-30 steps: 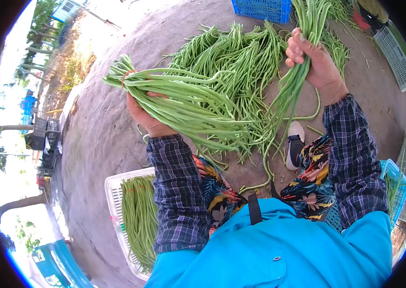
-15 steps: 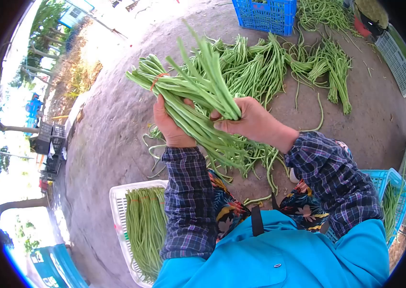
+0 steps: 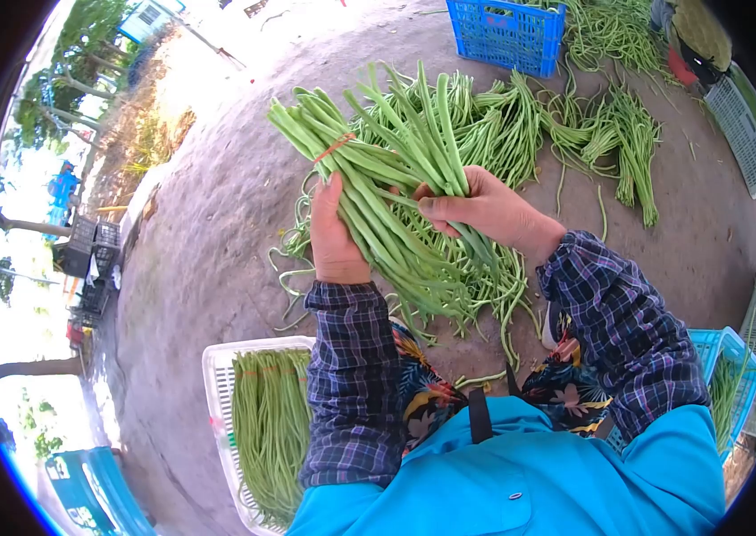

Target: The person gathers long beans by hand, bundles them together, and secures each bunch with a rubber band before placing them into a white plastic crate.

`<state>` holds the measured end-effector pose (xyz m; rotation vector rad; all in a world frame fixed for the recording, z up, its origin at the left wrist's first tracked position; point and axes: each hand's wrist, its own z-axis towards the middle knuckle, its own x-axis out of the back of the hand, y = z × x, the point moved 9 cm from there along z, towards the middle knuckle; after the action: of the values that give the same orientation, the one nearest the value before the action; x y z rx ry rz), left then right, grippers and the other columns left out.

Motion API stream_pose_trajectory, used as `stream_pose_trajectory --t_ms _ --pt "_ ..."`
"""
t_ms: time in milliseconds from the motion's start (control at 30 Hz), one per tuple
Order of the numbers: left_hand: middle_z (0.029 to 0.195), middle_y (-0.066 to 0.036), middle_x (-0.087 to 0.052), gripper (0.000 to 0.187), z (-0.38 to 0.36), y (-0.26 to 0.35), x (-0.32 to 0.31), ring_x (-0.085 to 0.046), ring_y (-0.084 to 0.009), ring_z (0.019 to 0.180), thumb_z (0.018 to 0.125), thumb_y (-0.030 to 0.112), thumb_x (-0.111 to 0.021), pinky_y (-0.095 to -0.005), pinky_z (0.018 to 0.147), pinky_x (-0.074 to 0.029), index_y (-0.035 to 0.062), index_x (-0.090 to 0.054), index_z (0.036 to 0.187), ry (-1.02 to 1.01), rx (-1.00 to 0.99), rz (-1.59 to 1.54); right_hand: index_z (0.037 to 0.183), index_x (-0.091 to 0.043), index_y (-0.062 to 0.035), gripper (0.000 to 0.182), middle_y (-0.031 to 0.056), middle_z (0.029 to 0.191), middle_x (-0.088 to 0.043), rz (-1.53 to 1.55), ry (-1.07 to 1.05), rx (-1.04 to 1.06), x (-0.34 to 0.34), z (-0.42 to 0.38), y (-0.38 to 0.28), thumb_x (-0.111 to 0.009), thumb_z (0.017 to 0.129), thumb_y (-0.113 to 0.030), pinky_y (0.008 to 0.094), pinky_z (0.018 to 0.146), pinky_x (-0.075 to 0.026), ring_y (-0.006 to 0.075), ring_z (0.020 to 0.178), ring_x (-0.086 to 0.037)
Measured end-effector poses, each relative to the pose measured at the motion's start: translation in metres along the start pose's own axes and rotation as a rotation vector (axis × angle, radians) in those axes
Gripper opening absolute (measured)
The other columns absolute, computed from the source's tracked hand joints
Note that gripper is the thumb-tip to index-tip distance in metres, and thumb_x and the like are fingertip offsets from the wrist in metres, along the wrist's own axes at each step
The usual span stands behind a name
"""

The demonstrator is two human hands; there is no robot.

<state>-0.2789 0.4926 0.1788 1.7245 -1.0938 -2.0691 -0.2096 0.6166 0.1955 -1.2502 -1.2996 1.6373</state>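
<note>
A bundle of long green beans (image 3: 387,237) with a red band (image 3: 334,146) near its upper left end lies across my left hand (image 3: 338,234), whose fingers are wrapped round it. My right hand (image 3: 487,211) grips a smaller bunch of beans (image 3: 436,143) by its lower part, over the banded bundle, with the ends fanning upward. Beneath and beyond both hands, loose heaps of beans (image 3: 507,129) lie on the ground. The fingertips of my left hand are hidden behind the bundle.
A white crate (image 3: 221,402) of banded beans stands at lower left. One blue crate (image 3: 507,40) is at the top, another (image 3: 739,371) at lower right. A grey crate (image 3: 744,134) and part of a person (image 3: 702,36) are at upper right. Dark crates (image 3: 92,259) stand far left.
The banded bundle has shifted slightly right and looks steeper. My right hand has moved a little right, its bunch now more spread out at the top.
</note>
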Motion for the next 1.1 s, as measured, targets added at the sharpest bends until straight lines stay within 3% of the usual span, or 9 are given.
stream_pose_trajectory --t_ms 133,333,467,533,667,733,867,900,1100 --pt "0.11 -0.017 -0.06 0.043 0.008 -0.001 0.005 -0.062 -0.0278 0.091 0.092 0.031 -0.05 -0.0407 0.081 -0.052 -0.0008 -0.049 0.121 0.018 -0.053 0.164 0.108 -0.064 -0.0042 0.027 -0.0038 0.062 -0.053 -0.058 0.09 -0.029 -0.002 0.01 0.009 -0.063 0.089 -0.023 0.0212 0.046 -0.035 0.0034 0.05 -0.045" --pt "0.117 -0.012 -0.058 0.04 0.001 0.015 0.005 -0.058 -0.0252 0.102 0.094 0.028 -0.047 -0.0401 0.088 -0.049 0.0051 -0.047 0.126 0.092 -0.068 -0.038 0.089 -0.063 -0.0044 0.017 -0.0057 0.058 -0.048 -0.103 0.067 -0.085 0.001 -0.001 0.034 -0.061 0.09 -0.021 0.022 0.043 -0.032 0.0026 0.048 -0.041" --pt "0.119 -0.012 -0.056 0.039 -0.002 0.032 0.022 -0.056 -0.0251 0.106 0.095 0.028 -0.045 -0.0404 0.09 -0.049 0.0055 -0.048 0.127 0.135 -0.178 -0.003 0.081 -0.06 -0.0052 0.018 -0.0063 0.056 -0.046 -0.167 0.067 -0.171 0.009 -0.014 0.049 -0.06 0.09 -0.021 0.0221 0.043 -0.032 0.0023 0.048 -0.04" --pt "0.12 -0.011 -0.056 0.038 -0.007 0.055 0.034 -0.055 -0.0238 0.107 0.096 0.028 -0.044 -0.0385 0.087 -0.051 0.0068 -0.048 0.127 0.227 -0.348 0.078 0.085 -0.061 -0.0058 0.015 -0.0061 0.058 -0.047 -0.199 0.027 -0.206 0.021 -0.032 0.057 -0.06 0.09 -0.02 0.0191 0.045 -0.035 0.0025 0.048 -0.044" --pt "0.118 -0.009 -0.055 0.038 -0.012 0.092 0.078 -0.055 -0.0224 0.104 0.094 0.027 -0.047 -0.0365 0.084 -0.052 0.0099 -0.047 0.128 0.089 -0.49 -0.117 0.086 -0.058 -0.0072 0.012 -0.0042 0.061 -0.049 -0.037 0.241 -0.262 0.077 -0.071 0.064 -0.06 0.089 -0.019 0.0199 0.046 -0.041 0.0059 0.049 -0.048" --pt "0.118 -0.007 -0.055 0.036 -0.018 0.086 0.056 -0.057 -0.0201 0.1 0.092 0.023 -0.051 -0.0337 0.082 -0.053 0.0106 -0.048 0.126 -0.249 -0.301 -0.489 0.087 -0.054 -0.0082 0.013 -0.0029 0.067 -0.052 0.279 0.435 -0.129 0.106 -0.085 0.051 -0.057 0.091 -0.02 0.0192 0.049 -0.045 0.0063 0.053 -0.051" --pt "0.12 -0.008 -0.052 0.042 -0.017 0.075 0.048 -0.054 -0.0157 0.1 0.09 0.025 -0.056 -0.0283 0.073 -0.053 0.004 -0.047 0.124 -0.388 -0.193 -0.587 0.094 -0.052 -0.0074 0.015 -0.0029 0.067 -0.051 0.499 0.453 0.065 0.126 -0.093 0.034 -0.059 0.09 -0.021 0.0206 0.051 -0.045 0.0076 0.056 -0.053" --pt "0.119 -0.009 -0.051 0.052 -0.019 0.066 0.042 -0.053 -0.0161 0.103 0.087 0.016 -0.06 -0.026 0.073 -0.051 0.0017 -0.038 0.131 -0.407 -0.119 -0.682 0.096 -0.051 -0.0073 0.017 -0.0028 0.066 -0.051 0.556 0.414 0.122 0.122 -0.093 0.028 -0.06 0.089 -0.021 0.0211 0.051 -0.045 0.008 0.057 -0.054" --pt "0.115 -0.007 -0.047 0.06 -0.008 0.052 0.021 -0.052 -0.0161 0.105 0.084 0.017 -0.063 -0.028 0.071 -0.051 0.0027 -0.033 0.134 -0.505 0.007 -0.887 0.093 -0.053 -0.0083 0.018 -0.0004 0.068 -0.054 0.303 0.161 0.038 0.059 -0.075 0.023 -0.065 0.085 -0.02 0.0211 0.053 -0.047 0.0082 0.058 -0.055"
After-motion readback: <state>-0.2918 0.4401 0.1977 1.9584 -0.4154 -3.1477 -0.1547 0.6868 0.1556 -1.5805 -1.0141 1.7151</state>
